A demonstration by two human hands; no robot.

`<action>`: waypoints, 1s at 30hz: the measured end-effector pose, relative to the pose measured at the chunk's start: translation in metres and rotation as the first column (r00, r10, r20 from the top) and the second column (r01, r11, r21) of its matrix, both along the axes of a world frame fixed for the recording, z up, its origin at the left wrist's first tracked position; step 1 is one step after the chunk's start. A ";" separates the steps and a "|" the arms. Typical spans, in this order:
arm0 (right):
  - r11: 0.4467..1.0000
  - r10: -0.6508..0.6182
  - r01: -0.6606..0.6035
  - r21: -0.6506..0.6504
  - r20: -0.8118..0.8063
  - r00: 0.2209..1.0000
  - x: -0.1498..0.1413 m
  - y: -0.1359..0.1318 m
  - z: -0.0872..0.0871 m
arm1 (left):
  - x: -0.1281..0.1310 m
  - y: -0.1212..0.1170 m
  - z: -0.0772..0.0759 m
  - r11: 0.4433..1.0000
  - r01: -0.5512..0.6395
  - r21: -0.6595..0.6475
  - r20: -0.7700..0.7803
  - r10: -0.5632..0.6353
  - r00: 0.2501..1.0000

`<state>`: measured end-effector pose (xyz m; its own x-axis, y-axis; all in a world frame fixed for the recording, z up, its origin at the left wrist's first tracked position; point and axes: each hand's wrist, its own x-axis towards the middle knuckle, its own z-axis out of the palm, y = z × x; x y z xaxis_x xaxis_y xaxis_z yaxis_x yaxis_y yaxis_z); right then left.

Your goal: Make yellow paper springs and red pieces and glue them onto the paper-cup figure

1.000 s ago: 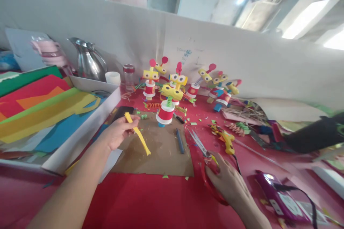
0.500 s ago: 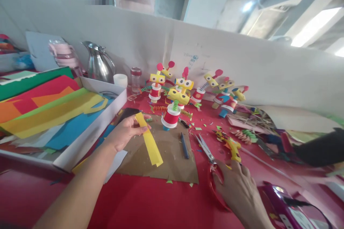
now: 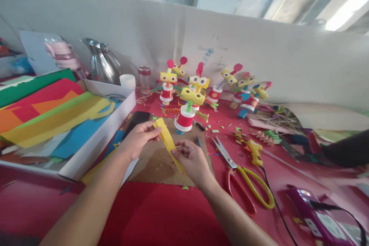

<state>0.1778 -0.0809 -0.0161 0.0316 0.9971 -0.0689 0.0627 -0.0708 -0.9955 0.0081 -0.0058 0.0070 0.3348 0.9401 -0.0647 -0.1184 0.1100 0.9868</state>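
A yellow paper strip (image 3: 166, 138) slants between my two hands, above a brown cardboard mat (image 3: 152, 167). My left hand (image 3: 141, 138) pinches its upper end between thumb and fingers. Lower down, my right hand (image 3: 191, 159) has its fingers closed on the strip's right edge. Just beyond stands a paper-cup figure (image 3: 184, 119) with a yellow head and coiled paper arms. Scissors (image 3: 230, 161) with one red and one yellow handle lie partly open on the table, right of my right hand. A dark pen (image 3: 198, 141) is partly hidden behind that hand.
On the left, a white box (image 3: 98, 134) holds coloured paper sheets. Several similar figures (image 3: 215, 94) stand near the wall. A yellow glue gun (image 3: 255, 152) with a black cord and a purple power strip (image 3: 317, 215) lie at right. A steel jug (image 3: 102, 63) stands at back left.
My right hand has let go of the scissors and moved left onto the yellow paper strip. The scissors stay on the table. My left hand still holds the strip's upper end.
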 end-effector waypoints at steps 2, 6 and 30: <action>1.000 0.012 -0.012 -0.020 -0.015 1.000 0.007 -0.003 -0.003 | -0.001 0.002 -0.001 1.000 -0.010 -0.025 -0.034 0.009 0.999; 1.000 0.012 -0.011 -0.002 0.120 0.993 0.019 -0.006 -0.007 | 0.001 0.005 -0.005 0.995 -0.063 -0.078 -0.121 0.053 0.991; 0.986 0.103 -0.134 -0.095 -0.277 0.955 0.013 -0.015 0.004 | 0.018 -0.012 -0.001 0.998 0.043 0.049 -0.069 -0.039 0.997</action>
<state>0.1904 -0.0963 -0.0125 -0.1219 0.9780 -0.1694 -0.1925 -0.1907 -0.9626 0.0261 -0.0181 0.0064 0.3694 0.9284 -0.0416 -0.0473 0.0635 0.9969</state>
